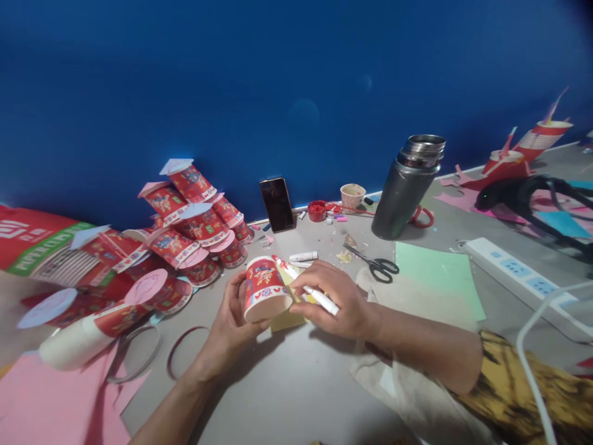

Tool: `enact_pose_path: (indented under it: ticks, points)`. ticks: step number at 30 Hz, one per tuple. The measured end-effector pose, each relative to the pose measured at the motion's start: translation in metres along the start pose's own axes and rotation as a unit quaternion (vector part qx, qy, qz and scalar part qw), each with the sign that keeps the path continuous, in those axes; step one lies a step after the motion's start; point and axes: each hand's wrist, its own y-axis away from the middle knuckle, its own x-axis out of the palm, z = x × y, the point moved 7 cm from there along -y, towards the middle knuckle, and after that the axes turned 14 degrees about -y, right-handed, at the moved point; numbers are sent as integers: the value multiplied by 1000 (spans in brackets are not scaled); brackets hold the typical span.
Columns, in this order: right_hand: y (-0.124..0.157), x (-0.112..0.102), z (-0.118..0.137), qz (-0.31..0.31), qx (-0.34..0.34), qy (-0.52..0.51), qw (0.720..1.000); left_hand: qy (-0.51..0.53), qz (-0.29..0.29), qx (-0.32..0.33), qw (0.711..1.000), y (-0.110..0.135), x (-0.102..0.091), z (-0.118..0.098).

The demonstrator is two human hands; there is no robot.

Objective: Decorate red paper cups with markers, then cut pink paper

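Note:
My left hand (234, 309) is wrapped round a red patterned paper cup (263, 281), tilted with its white round end towards me. In my right hand (336, 296) is a white marker (323, 301); its red end lies close beside the cup's upper right side. The fingers of this hand are closed round the marker. Under the cup and my right hand, a piece of yellow paper (288, 320) lies on the table, partly hidden. Another white marker (303, 256) rests just behind my right hand.
Stacked red paper cups (204, 225) with paper discs stand at left, near pink paper (55, 395). Behind are a phone (277, 205), a red tub (317, 211) and a small cup (353, 195). Scissors (382, 269), a dark flask (405, 191), green paper (438, 278) and a power strip (519, 272) are right.

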Motion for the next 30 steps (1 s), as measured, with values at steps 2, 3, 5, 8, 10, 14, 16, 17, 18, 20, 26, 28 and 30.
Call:
enact_pose_path:
  ticks: [2,3,5,8,10,14,16,17,18,20,26,28,30]
  points:
    - [1,2,1,4,-8,24,1000,-2,14,8,1000,2,7,-1]
    - [2,3,1,5,-9,35,999,-2,24,10,1000,2,10,-1]
    - [3,3,1,10,-14,57,998,-3,37,8,999,3,15,0]
    - [3,5,3,33,-37,90,995,-4,36,6,999,4,15,1]
    - [5,9,4,61,-60,113,990,8,36,23,999,4,14,-1]
    - [9,18,7,107,-97,132,981,-42,33,37,998,5,8,-4]
    - [8,18,9,108,-102,115,982,-80,32,16,996,5,5,-3]
    - [6,16,10,101,-98,98,985,-88,29,9,996,4,3,-4]
    - [4,12,10,87,-87,77,989,-92,25,9,995,4,2,-5]
    - [-1,2,9,51,-54,29,997,-99,15,20,995,2,-1,-7]
    - [-9,-12,9,18,4,-30,999,-127,-4,43,991,-2,-8,-7]
    - [-8,-9,9,25,0,-31,999,-128,-4,43,991,-1,-9,-6]
    - [-7,-5,9,31,-3,-30,999,-127,-4,42,991,0,-9,-5]
